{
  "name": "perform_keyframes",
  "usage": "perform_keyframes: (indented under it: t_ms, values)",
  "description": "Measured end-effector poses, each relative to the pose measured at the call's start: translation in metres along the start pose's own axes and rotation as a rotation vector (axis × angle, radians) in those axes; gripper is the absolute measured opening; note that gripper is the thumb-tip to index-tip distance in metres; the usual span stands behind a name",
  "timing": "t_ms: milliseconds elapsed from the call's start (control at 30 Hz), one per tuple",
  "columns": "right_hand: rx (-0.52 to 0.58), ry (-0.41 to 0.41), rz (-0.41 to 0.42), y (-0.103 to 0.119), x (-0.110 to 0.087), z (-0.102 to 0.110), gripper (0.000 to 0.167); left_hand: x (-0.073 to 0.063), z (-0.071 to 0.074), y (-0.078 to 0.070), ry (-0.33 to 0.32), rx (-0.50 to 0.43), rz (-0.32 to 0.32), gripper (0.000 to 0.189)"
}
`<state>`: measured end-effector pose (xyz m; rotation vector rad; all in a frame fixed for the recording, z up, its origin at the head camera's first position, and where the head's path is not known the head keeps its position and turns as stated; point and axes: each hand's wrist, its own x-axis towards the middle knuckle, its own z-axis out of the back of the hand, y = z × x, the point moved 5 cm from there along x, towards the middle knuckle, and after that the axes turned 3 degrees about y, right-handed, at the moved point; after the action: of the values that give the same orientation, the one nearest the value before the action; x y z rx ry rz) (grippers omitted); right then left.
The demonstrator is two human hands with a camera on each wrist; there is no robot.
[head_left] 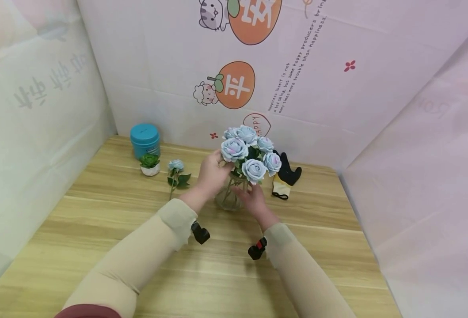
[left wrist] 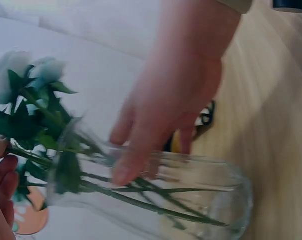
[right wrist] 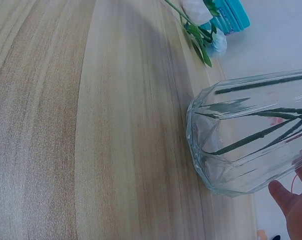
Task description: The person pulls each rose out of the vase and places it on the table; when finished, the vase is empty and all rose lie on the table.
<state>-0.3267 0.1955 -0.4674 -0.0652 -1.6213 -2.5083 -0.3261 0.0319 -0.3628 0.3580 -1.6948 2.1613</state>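
A clear glass vase (head_left: 228,199) stands on the wooden table with several pale blue artificial roses (head_left: 253,170) in it. With its fingertips, my left hand (head_left: 213,173) pinches a green stem (left wrist: 34,159) just above the rim, among the leaves. My right hand (head_left: 254,201) holds the vase by its upper side, thumb toward me and fingers round the far side. Through the glass, in the right wrist view, stem ends (right wrist: 246,139) slant toward the vase's thick base. The blooms partly hide the left fingertips in the head view.
One loose blue rose (head_left: 176,166) lies left of the vase. Farther left are a small potted succulent (head_left: 150,164) and a blue lidded tub (head_left: 144,140). A black and yellow work glove (head_left: 287,173) lies to the right. Printed sheets (head_left: 158,66) wall the table.
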Motion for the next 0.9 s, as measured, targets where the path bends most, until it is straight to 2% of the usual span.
perform_keyframes:
  t_ms: [100,200,467,567,667,800,900]
  values:
    - [-0.020,0.005,-0.027,-0.001,0.000,0.000,0.057,0.003,0.006,-0.003,0.023,0.007,0.046,0.019]
    - [-0.030,0.010,-0.044,-0.001,-0.001,0.000,0.055,0.007,0.011,-0.005,0.062,0.029,0.081,0.022]
    - [-0.036,0.014,-0.059,-0.002,0.000,0.000,0.060,0.012,0.013,-0.004,0.193,0.046,0.094,0.027]
    - [-0.035,0.007,-0.063,-0.002,0.000,0.000,0.058,0.011,0.013,-0.005,0.217,0.036,0.093,0.029]
    - [-0.042,0.002,-0.072,-0.001,0.000,0.000,0.056,0.011,0.014,-0.005,0.194,0.015,0.060,0.029]
    - [-0.043,0.002,-0.084,-0.002,0.000,0.000,0.056,0.011,0.017,-0.007,0.128,-0.012,0.007,0.024]
    - [-0.042,0.005,-0.096,-0.002,0.000,0.000,0.057,0.010,0.021,-0.013,0.086,-0.071,-0.034,0.022]
